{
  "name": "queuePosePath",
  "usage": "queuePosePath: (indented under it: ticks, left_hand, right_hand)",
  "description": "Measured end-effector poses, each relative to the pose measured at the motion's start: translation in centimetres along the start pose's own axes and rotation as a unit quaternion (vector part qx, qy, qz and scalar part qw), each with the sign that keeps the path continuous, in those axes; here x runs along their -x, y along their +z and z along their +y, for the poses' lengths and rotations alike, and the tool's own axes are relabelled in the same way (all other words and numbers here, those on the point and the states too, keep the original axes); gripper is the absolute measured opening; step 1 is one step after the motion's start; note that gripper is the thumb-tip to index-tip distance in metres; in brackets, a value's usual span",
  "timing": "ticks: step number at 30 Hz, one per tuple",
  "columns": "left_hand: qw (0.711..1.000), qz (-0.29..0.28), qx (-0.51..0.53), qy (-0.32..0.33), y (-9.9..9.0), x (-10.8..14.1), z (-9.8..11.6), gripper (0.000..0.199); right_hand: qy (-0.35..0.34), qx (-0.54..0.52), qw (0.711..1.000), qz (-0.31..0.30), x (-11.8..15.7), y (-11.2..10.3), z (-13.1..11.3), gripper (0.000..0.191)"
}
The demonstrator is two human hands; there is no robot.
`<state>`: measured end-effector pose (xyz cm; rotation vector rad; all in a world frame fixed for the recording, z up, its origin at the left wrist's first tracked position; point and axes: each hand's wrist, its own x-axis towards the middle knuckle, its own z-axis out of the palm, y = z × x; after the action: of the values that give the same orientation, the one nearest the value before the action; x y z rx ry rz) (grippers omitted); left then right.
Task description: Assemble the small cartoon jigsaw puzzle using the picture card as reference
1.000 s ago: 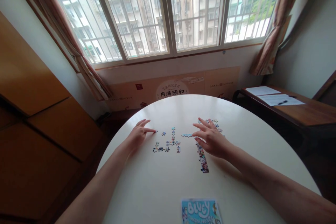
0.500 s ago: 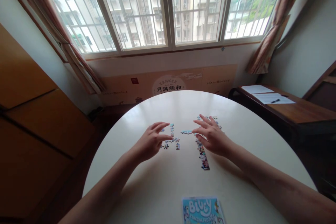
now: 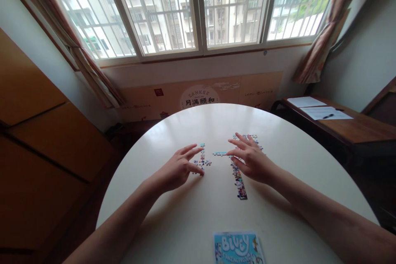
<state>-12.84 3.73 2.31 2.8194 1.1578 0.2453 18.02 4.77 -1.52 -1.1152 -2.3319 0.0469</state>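
Observation:
My left hand is over the left group of puzzle pieces, fingers apart, with its thumb tip at a small piece on the near side of that group. My right hand spreads its fingers above the upper end of a joined puzzle strip, which runs toward me. A short light-blue strip lies flat between the hands, close to the right fingertips. More pieces show beyond my right hand; some are hidden beneath it.
A blue Bluey box or booklet lies at the near side of the round white table. To the right, a wooden side table holds papers and pens.
My left thumb has moved nearer to me, and the single piece that lay right of it is now at the thumb tip, farther left. My right hand has barely moved.

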Motion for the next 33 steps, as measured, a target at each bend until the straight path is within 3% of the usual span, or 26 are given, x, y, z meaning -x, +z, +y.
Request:
queuePosePath:
  ticks: [7,12,24,33]
  left_hand:
    - [1.000,0.018,-0.019,0.005,0.2,-0.1,0.1,0.054]
    - [0.997,0.060,-0.043,-0.016,1.1,-0.5,0.9,0.034]
    - [0.996,0.064,-0.056,-0.015,2.1,-1.2,1.4,0.031]
    - [0.984,0.155,-0.073,-0.037,1.9,-1.2,0.1,0.031]
  right_hand:
    - [0.001,0.008,1.000,-0.005,-0.1,-0.1,-0.1,0.025]
    - [-0.004,0.007,1.000,0.000,-0.2,-0.3,-0.4,0.025]
    - [0.000,0.025,1.000,-0.013,-0.3,-0.5,-0.2,0.027]
    - [0.001,0.030,0.999,-0.015,-0.2,-0.3,0.2,0.028]
